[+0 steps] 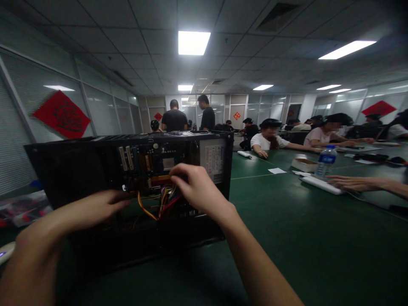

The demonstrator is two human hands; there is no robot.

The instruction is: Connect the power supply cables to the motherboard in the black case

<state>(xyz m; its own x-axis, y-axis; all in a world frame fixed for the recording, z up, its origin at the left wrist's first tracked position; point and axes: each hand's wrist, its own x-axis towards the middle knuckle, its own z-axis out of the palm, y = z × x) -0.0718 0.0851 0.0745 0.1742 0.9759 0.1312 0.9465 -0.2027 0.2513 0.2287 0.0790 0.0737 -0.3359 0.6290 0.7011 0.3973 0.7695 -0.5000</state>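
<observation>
Your left hand (pixel 99 206) lies at the 9 o'clock side of a black, box-shaped metal computer case (pixel 140 242), its fingers stretched forward and the thumb a little apart; the fingertips are lost in the dark interior, so you cannot tell whether they hold anything. Your right hand (pixel 195 183) is at 2 o'clock in the case, thumb and forefinger bent with a narrow gap at most; whether they pinch something cannot be told. Just beneath them hangs a tangled bundle of thin, multicoloured cables (pixel 164 199), near a dark circuit board (pixel 163 153) with red and yellow slots (pixel 156 180). A grey metal power supply with a printed label (pixel 213 158) fills the case's 2 o'clock corner.

The case stands before you on a green counter (pixel 287 238), its open side towards you. Out at 3 o'clock from it, a clear plastic bottle with a blue cap (pixel 324 163) stands near a long white bar (pixel 320 185), close to a co-worker's hand (pixel 350 182).
</observation>
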